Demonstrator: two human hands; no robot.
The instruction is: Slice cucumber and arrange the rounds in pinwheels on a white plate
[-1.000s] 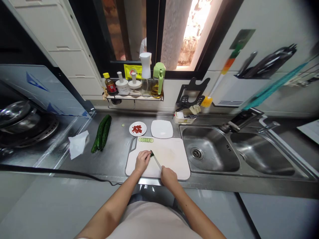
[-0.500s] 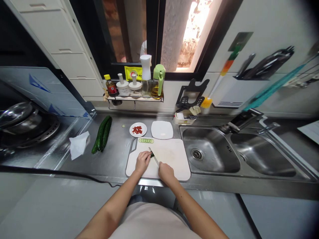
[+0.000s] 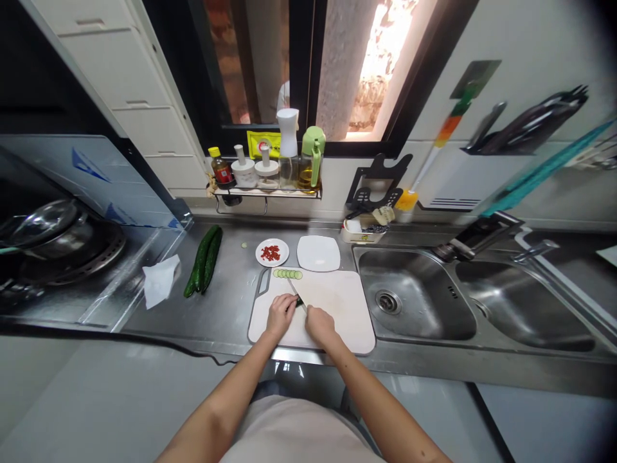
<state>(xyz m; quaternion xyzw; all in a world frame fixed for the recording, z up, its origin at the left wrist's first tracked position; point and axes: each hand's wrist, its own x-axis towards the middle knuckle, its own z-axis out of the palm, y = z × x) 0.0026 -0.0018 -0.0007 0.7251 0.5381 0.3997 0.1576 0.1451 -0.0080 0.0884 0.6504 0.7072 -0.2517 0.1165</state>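
Observation:
On a white cutting board [image 3: 347, 315], my left hand [image 3: 281, 315] is closed over a short dark-green piece of cucumber [image 3: 299, 301], mostly hidden under the fingers. Held in my right hand [image 3: 319, 325] is a knife [image 3: 297, 290], its blade slanting up and left beside my left fingertips, against the cucumber piece. A row of thin cucumber slices [image 3: 288, 274] lies along the board's far edge. Behind the board are a white plate with chopped red pieces [image 3: 272, 252] and a bare square white plate [image 3: 318, 253].
Whole cucumbers [image 3: 203, 260] and a crumpled white tissue [image 3: 161, 281] lie on the steel counter to the left. A double sink [image 3: 414, 292] is at the right. A rack [image 3: 270, 193] of seasoning bottles hangs under the window. A pot [image 3: 53, 231] sits on the stove.
The knife blade has shifted and now tilts more to the left, with my right hand slightly nearer my left. The whole view has moved a little; the slices look the same.

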